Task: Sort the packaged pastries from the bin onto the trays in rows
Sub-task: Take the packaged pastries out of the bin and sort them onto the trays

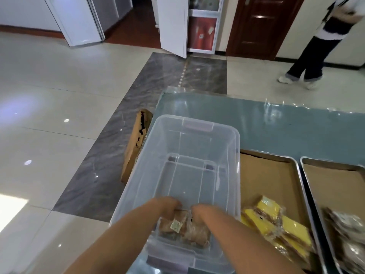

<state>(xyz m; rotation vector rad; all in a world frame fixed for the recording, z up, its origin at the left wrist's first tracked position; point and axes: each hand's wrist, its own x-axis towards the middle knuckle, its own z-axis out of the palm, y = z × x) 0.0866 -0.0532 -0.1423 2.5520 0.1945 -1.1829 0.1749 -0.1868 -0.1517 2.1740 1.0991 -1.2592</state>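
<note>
Both hands reach down into a clear plastic bin [189, 147] on the table [296, 123]. The last brown packaged pastries [183, 228] lie at its near end, directly under and between the left hand [167, 203] and right hand [203, 209], equally close to both. The fingers are hidden, so their hold cannot be told. The trays [300, 175] sit to the right, blurred and cut off.

Both hands, left hand [167, 204] and right hand [203, 211], reach into clear bin [227, 135], on brown packaged pastries [183, 228]; yellow packs [276, 226] on near tray [300, 175].
</note>
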